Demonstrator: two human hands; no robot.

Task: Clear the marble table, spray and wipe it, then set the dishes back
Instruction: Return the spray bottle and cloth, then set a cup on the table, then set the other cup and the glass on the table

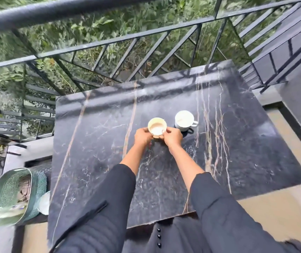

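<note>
Marble, dark and veined, forms the surface [237, 143]. Near its middle a cream cup [157, 127] is held from both sides: the left grip [143, 136] curls round its left wall, the right grip [172, 136] pinches its right rim. Whether the cup rests on the surface cannot be told. A white mug [184, 120] stands just right of it, handle pointing right. A green mesh basket [18, 189] lies beyond the left edge.

Blurred and covered
In the green mesh basket [5, 194], contents too blurred to tell; the left hand [143, 136] and right hand [173, 137] hide the near side of the small cream cup [157, 126].
</note>
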